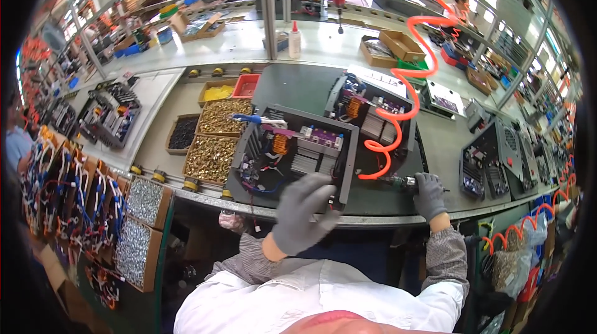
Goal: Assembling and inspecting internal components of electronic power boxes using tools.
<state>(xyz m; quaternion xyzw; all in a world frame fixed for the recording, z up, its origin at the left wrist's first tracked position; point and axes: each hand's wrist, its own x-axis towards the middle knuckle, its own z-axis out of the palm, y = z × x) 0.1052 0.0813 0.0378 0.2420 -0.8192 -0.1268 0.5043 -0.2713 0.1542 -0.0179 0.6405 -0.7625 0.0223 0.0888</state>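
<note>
Left hand point(303, 213) covers the near corner of the open metal case point(292, 153); board there hidden. Right hand point(430, 194) wraps the air screwdriver point(398, 181), bit tip not visible. Orange coiled hose point(404, 79) runs off the top edge. Screw types in the trays point(214, 141) too small to tell.

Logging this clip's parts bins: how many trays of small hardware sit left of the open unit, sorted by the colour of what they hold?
Cardboard trays of brass-coloured screws: 2
Cardboard tray of black screws: 1
Tray of yellow parts: 1
Red plastic tray: 1
Total: 5
The grey-gloved left hand hovers by the open grey metal unit; the grey-gloved right hand grips a pneumatic screwdriver.
</note>
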